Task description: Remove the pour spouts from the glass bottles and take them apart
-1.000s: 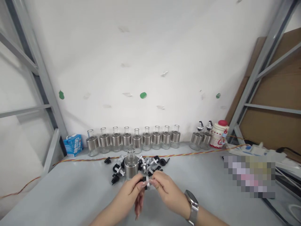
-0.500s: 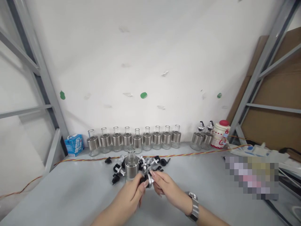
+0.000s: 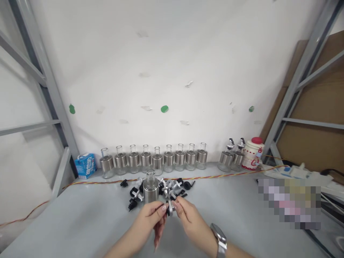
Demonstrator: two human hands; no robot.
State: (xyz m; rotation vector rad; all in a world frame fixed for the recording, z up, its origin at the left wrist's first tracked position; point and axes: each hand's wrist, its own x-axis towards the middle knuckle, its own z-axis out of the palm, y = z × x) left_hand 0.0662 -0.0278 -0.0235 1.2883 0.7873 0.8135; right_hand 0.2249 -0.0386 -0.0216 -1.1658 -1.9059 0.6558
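A black-and-silver bottle pourer (image 3: 170,208) is held between both hands, low in front of the open bottle. My left hand (image 3: 152,218) pinches its black side with thumb and finger, the other fingers hanging down. From the other side, my right hand (image 3: 188,215) grips the silver part; its fingertips partly hide the piece. Just behind my left hand stands a glass bottle with a steel sleeve (image 3: 151,189), upright and with a bare neck. Around its base lies a loose pile of black and silver pourer parts (image 3: 170,185).
Along the wall stands a row of several sleeved glass bottles (image 3: 146,159) with bare necks. Two bottles with pourers fitted (image 3: 226,159) are at the right, beside a white-and-red jar (image 3: 252,154). A blue carton (image 3: 85,166) sits left. A twisted cable (image 3: 209,177) crosses the table.
My right wrist has turned, showing more of the watch face. The left hand's lower fingers have loosened and dropped, and the pourer has turned slightly between my fingertips.
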